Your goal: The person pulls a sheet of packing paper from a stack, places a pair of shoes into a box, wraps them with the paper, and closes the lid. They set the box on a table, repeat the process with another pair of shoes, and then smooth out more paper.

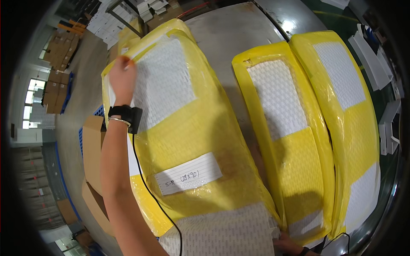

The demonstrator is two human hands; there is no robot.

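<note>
A large package point(188, 132) in yellow plastic wrap with white patterned sheets lies before me. My left hand point(123, 81) is at its far left edge, fingers curled in on the wrap beside a white strip; the fingertips are partly blurred. A lined paper slip point(188, 174) with handwriting shows on the package's front half. At the near right corner is my right hand point(287, 245), low in the picture beside the white patterned sheet point(226, 232); its fingers are mostly hidden. A cable runs from the black band on my left wrist.
Two more yellow-wrapped packages point(279, 102) point(341, 77) lie side by side to the right on the grey metal table point(228, 25). An open cardboard box point(93, 149) stands at left below the table's edge. Stacked cartons point(62, 49) sit farther off on the floor. White folded pieces point(369, 59) lie at far right.
</note>
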